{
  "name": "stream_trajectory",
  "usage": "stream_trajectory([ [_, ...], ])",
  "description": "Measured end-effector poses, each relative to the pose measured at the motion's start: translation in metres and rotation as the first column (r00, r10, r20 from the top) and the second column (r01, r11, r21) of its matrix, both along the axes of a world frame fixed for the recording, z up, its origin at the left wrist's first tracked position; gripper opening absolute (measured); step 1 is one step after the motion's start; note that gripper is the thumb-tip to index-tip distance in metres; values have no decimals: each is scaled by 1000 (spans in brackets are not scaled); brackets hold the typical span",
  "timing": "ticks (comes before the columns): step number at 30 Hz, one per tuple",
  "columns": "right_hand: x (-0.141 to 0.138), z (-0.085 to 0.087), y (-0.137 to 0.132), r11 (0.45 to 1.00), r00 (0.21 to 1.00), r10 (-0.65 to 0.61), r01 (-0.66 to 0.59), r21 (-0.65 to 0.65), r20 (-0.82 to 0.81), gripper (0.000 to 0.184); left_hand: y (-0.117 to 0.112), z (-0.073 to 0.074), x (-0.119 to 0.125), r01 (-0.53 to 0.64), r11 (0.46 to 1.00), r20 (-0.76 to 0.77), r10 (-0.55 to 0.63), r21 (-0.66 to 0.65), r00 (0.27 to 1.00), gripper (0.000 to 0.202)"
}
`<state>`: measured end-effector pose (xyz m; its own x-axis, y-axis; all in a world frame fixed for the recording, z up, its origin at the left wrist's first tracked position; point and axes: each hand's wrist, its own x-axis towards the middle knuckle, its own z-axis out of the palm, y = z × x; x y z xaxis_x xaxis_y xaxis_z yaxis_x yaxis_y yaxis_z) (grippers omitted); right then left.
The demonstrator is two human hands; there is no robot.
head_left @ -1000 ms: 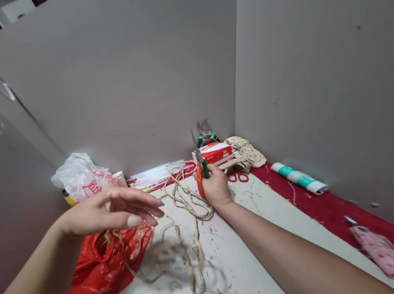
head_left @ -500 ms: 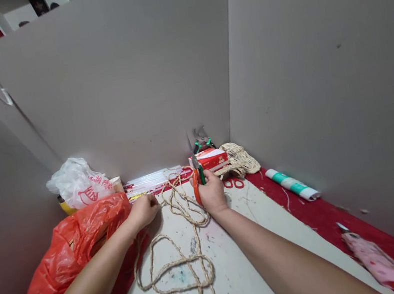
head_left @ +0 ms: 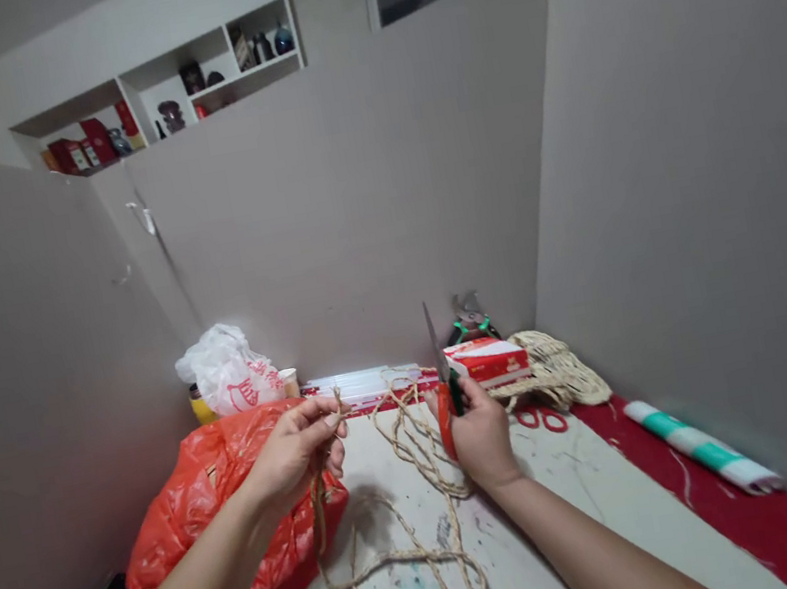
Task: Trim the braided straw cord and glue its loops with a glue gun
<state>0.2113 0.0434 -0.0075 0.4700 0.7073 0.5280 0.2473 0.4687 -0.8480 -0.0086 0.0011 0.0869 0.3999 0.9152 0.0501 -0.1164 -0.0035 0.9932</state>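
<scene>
Between the fingertips of my left hand (head_left: 307, 442) is pinched the frayed end of a tan braided rope (head_left: 402, 559). The rope hangs from that hand and runs in loose loops over the pale board. My right hand (head_left: 485, 433) is closed around scissors (head_left: 440, 367) with orange and dark green handles, their blades pointing up. The scissors are to the right of the rope end and apart from it. Under my left forearm lies a red plastic bag (head_left: 192, 492), bulging with contents I cannot make out.
A red and white box (head_left: 489, 364), green-handled pruners (head_left: 470, 321) and a woven straw piece (head_left: 555, 368) stand by the back wall. Red scissor handles (head_left: 553, 421) lie nearby. Clear sticks (head_left: 356, 385) and a white bag (head_left: 231, 369) are at back left, a green-white roll (head_left: 701, 445) at right.
My left hand has risen, turned palm-inward, and now lifts the rope end up. My right hand still holds the scissors upright. The camera view has tilted up and turned left.
</scene>
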Motion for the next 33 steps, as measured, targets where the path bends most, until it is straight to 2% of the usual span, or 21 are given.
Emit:
stream_trajectory([
  [5,-18,-3,-15,992,965,63,-88,88,255,16,-26,10,-12,24,999,189,-17,-36,982,14],
  [9,-30,-8,-27,965,913,176,-235,121,367,12,-39,15,-21,5,997,254,14,-72,967,23],
  [13,-32,-16,-29,941,844,164,-289,176,510,13,-44,17,-24,-29,996,292,53,-86,955,20],
  [18,-26,-16,-23,958,726,115,-262,118,678,14,-49,25,-21,-14,998,388,34,-54,921,11],
  [23,-23,-6,-24,969,676,25,-197,147,737,23,-55,32,-20,0,997,504,40,-79,863,16],
  [29,-23,1,-29,964,621,-44,-178,195,782,30,-55,28,-22,56,993,586,15,-103,811,20],
  [33,-23,1,-29,949,599,-168,-118,293,783,30,-52,24,-21,83,988,619,15,-130,785,18],
])
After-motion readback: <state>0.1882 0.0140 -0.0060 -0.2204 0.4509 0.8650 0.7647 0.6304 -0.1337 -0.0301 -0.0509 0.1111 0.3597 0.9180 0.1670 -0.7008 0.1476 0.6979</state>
